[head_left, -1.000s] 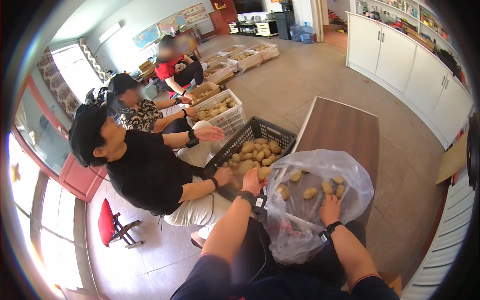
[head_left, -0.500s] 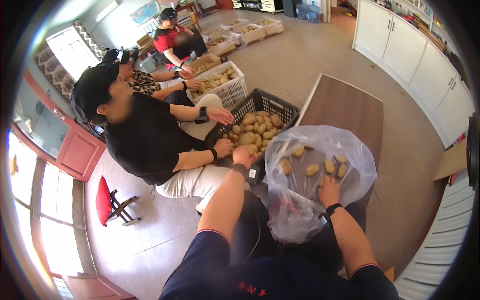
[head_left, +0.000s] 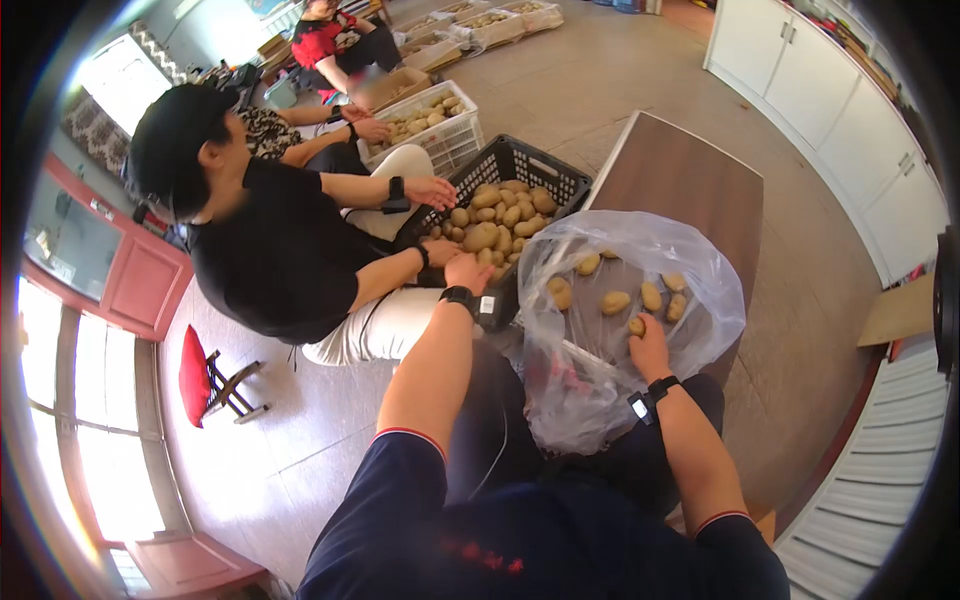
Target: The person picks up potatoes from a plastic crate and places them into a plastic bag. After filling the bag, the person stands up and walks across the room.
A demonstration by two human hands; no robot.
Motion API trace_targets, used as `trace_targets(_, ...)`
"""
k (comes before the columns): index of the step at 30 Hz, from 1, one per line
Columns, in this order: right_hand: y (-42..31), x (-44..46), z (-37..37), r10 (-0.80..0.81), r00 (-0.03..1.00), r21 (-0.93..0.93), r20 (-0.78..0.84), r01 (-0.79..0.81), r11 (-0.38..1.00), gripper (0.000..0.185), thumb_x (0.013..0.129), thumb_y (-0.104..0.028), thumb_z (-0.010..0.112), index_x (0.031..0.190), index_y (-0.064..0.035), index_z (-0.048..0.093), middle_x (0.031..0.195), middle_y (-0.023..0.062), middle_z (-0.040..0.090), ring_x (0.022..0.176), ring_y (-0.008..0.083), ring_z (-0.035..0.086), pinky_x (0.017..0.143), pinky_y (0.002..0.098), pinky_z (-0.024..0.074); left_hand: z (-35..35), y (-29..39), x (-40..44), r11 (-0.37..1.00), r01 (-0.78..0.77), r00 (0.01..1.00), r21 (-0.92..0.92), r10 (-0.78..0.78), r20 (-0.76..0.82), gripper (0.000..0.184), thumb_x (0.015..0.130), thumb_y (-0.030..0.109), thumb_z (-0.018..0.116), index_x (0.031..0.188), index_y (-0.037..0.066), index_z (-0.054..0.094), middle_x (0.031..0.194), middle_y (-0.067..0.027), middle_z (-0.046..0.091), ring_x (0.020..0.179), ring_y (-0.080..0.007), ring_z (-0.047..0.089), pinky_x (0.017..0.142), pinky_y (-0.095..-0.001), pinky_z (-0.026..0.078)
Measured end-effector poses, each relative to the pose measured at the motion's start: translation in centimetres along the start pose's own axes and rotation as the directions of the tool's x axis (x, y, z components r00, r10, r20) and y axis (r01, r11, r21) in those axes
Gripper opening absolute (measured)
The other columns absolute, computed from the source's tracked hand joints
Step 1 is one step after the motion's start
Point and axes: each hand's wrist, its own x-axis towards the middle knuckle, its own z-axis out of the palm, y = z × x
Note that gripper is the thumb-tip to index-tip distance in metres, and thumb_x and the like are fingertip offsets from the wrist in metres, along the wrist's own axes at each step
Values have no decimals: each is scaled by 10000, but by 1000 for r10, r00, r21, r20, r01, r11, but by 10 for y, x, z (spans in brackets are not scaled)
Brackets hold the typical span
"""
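Observation:
My left hand [head_left: 467, 271] is at the near side of a black crate [head_left: 568, 178], next to the potatoes [head_left: 484, 237] in it; its fingertips are too small to make out. A co-worker's hand [head_left: 438, 251] is close beside it. Over the near end of a brown table [head_left: 683, 170] lies a clear plastic bag [head_left: 722, 285] with its mouth spread wide. Several potatoes lie apart within the bag, one of them a potato [head_left: 614, 303] near the middle. My right hand [head_left: 649, 345] reaches into the bag, its fingers closed on a small potato [head_left: 637, 326].
A co-worker in black [head_left: 275, 245] sits at the left, knees against the black crate. Beyond are two more people, a white crate [head_left: 455, 138] of potatoes and several boxes. A red stool [head_left: 194, 376] stands at lower left, white cabinets [head_left: 812, 95] at upper right.
My left hand has moved from the bag's edge, where it held a potato, left to the crate. My right hand stays in the bag, now with a small potato at its fingertips. The view has shifted.

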Motion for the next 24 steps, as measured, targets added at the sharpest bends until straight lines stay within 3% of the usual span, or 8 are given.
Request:
trace_targets(3, 17, 8, 3, -7, 1000, 84, 8, 6, 996, 467, 743, -75, 593, 1207, -65, 536, 1098, 179, 583, 1036, 336, 561, 888, 398, 454, -28, 28, -5, 995, -25, 1000, -92, 26, 14, 288, 846, 270, 675, 706, 29, 599, 759, -137, 604, 790, -317, 622, 698, -397, 515)
trace_targets(4, 21, 9, 11, -54, 998, 115, -34, 58, 992, 476, 723, -55, 601, 1196, -57, 552, 1078, 147, 601, 993, 282, 587, 841, 353, 480, 22, 19, 0, 730, 64, 993, -680, -112, -26, 193, 865, 220, 626, 881, 30, 596, 816, -127, 609, 753, -289, 619, 659, -381, 528)
trace_targets(5, 10, 7, 10, -76, 997, 131, -7, 76, 988, 476, 723, -55, 601, 1196, -57, 552, 1078, 147, 601, 993, 282, 587, 841, 353, 480, 68, 6, 4, 163, 41, 969, -986, -248, -1, 221, 884, 170, 577, 1055, 31, 593, 872, -116, 614, 717, -261, 616, 620, -364, 541)
trace_targets(7, -13, 3, -5, 188, 973, 352, 130, -223, 909, 455, 740, -91, 661, 1181, -72, 554, 1105, 131, 601, 1026, 246, 575, 910, 348, 446, -36, 69, 0, -231, 496, 692, -837, -476, 542, 286, 900, 140, 517, 1166, 32, 515, 966, -110, 582, 722, -241, 612, 592, -350, 557)
trace_targets(11, -1, 8, 8, 259, 958, 368, 126, -288, 884, 438, 746, -130, 700, 1158, -71, 564, 1062, 95, 613, 977, 208, 582, 868, 327, 457, -52, 84, 0, -173, 519, 718, -837, -443, 537, 274, 904, 151, 524, 1150, 30, 530, 969, -115, 580, 714, -237, 618, 561, -349, 548)
trace_targets(13, 11, 8, 13, 216, 955, 374, 202, -279, 884, 429, 747, -158, 717, 1141, -72, 573, 1028, 91, 628, 954, 216, 594, 846, 328, 464, -54, 91, 0, -99, 564, 766, -820, -308, 564, 315, 905, 132, 512, 1185, -9, 479, 1035, -122, 543, 789, -276, 622, 632, -366, 549)
trace_targets(16, 21, 9, 18, 183, 922, 438, 340, -328, 837, 416, 746, -165, 721, 1117, -41, 580, 1016, 90, 634, 936, 187, 587, 833, 315, 462, -52, 98, 0, -76, 600, 761, -796, -252, 598, 305, 901, 146, 521, 1173, 14, 485, 1028, -111, 539, 797, -265, 616, 636, -360, 547)
trace_targets(24, 0, 3, 6, 233, 895, 512, 380, -413, 753, 378, 801, -174, 683, 1134, -28, 581, 1010, 67, 623, 900, 151, 569, 796, 303, 461, -46, 117, -2, 97, 645, 765, -758, -78, 640, 329, 905, 211, 575, 1165, 26, 495, 988, -75, 544, 787, -230, 611, 616, -345, 542)
